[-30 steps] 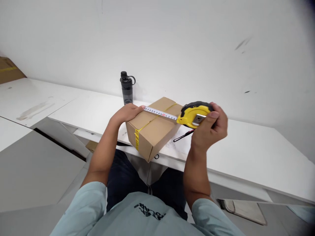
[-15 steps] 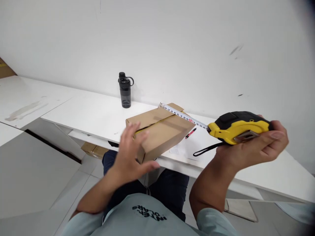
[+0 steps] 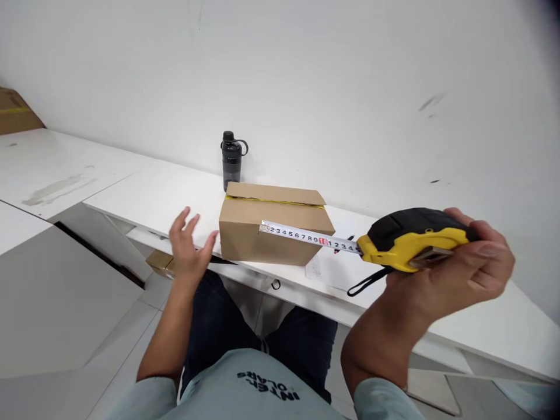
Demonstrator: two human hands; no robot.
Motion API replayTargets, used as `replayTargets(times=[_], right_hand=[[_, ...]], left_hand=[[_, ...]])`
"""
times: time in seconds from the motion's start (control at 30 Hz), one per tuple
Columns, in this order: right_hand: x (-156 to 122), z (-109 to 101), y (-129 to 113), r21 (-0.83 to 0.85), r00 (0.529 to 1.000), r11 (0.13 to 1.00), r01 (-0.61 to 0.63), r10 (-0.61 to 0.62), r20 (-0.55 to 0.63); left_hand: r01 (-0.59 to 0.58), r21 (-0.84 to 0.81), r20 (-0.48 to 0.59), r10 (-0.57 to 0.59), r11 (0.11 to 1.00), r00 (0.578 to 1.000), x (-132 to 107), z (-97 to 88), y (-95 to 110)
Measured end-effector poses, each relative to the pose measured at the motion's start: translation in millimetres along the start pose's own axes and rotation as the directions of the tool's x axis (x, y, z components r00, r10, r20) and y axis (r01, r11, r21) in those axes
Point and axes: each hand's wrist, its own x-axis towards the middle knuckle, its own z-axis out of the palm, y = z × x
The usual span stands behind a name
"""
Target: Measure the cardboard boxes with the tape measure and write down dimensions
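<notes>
A brown cardboard box [image 3: 249, 230] with yellow tape lies on the white desk [image 3: 166, 195], its long side towards me. My right hand [image 3: 459, 274] grips a yellow and black tape measure [image 3: 413, 239] to the right of the box. Its white blade [image 3: 310, 237] sticks out leftward in front of the box's front face, its tip free in the air. My left hand [image 3: 188, 245] hovers open left of the box, fingers spread, touching nothing.
A dark water bottle [image 3: 231, 158] stands against the wall behind the box. A sheet of paper [image 3: 328, 269] and a red pen lie on the desk right of the box. Another cardboard box [image 3: 15, 111] sits far left. More cardboard lies under the desk.
My left hand let go of the blade's end and drew back to the left of the box. The box was turned flat, long side facing me. My right hand pulled the tape measure rightward.
</notes>
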Motion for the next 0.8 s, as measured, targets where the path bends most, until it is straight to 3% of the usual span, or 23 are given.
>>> replayTargets(times=[0.1, 0.2, 0.3, 0.43, 0.53, 0.67, 0.8], right_hand=[[-4.0, 16.9, 1.1, -0.044, 0.997, 0.996, 0.072, -0.074, -0.03], [-10.5, 39.6, 12.6, -0.096, 0.994, 0.989, 0.112, -0.112, 0.009], [-19.8, 61.7, 26.2, -0.088, 0.975, 0.991, 0.097, -0.077, 0.208], [-33.4, 79.4, 36.6, -0.06, 0.892, 0.994, 0.095, -0.058, 0.447], [-39.5, 81.5, 40.6, -0.081, 0.884, 0.994, 0.069, -0.024, 0.466], [-37.5, 76.0, 48.1, -0.079, 0.91, 0.997, 0.005, 0.028, 0.413], [-30.4, 68.8, 55.7, -0.09, 0.934, 0.995, -0.052, 0.08, 0.349]], left_hand=[[0.192, -0.065, -0.15, -0.2, 0.979, 0.968, 7.7, -7.1, 4.1], [0.272, -0.17, -0.09, -0.29, 0.947, 0.953, 17.8, -8.3, 22.9], [0.197, -0.206, 0.083, -0.183, 0.958, 0.98, 32.4, -3.4, 42.3], [0.086, -0.126, 0.261, -0.05, 0.988, 0.964, 41.1, 11.4, 55.9], [0.028, -0.051, 0.322, -0.01, 0.998, 0.947, 31.7, 24.2, 58.4], [-0.061, 0.016, 0.275, 0.054, 0.998, 0.96, 15.9, 35.3, 61.8], [-0.057, 0.03, 0.276, 0.047, 0.998, 0.96, 15.7, 40.5, 68.7]])
